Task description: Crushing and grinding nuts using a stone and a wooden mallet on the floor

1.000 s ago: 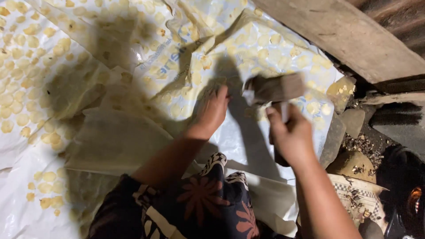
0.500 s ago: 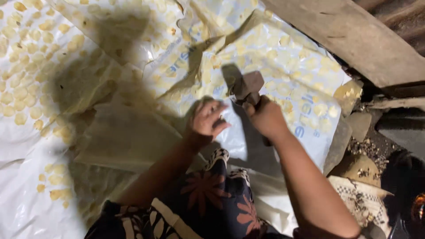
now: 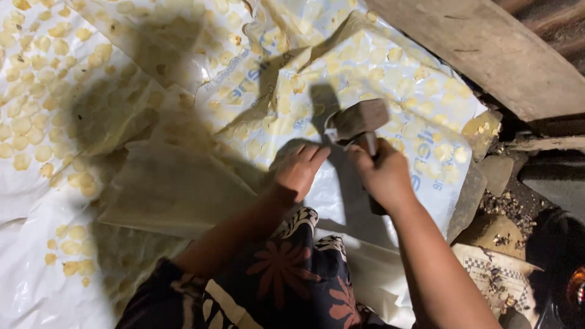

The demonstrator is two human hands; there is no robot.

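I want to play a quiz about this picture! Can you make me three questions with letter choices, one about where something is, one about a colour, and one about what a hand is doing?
1. Where is the wooden beam?
A. upper right
B. lower left
C. under the knees

2. What colour are the little round pieces on the white sheet?
A. blue
B. pale yellow
C. black

3. What is the right hand doing?
A. lying flat and empty
B. gripping the handle of a mallet
C. holding a cup

Answers:
1. A: the wooden beam slants across the upper right corner.
2. B: the round pieces scattered on the white sheet look pale yellow.
3. B: the right hand is closed around the handle of the mallet, while the left hand rests on the sheet beside it.
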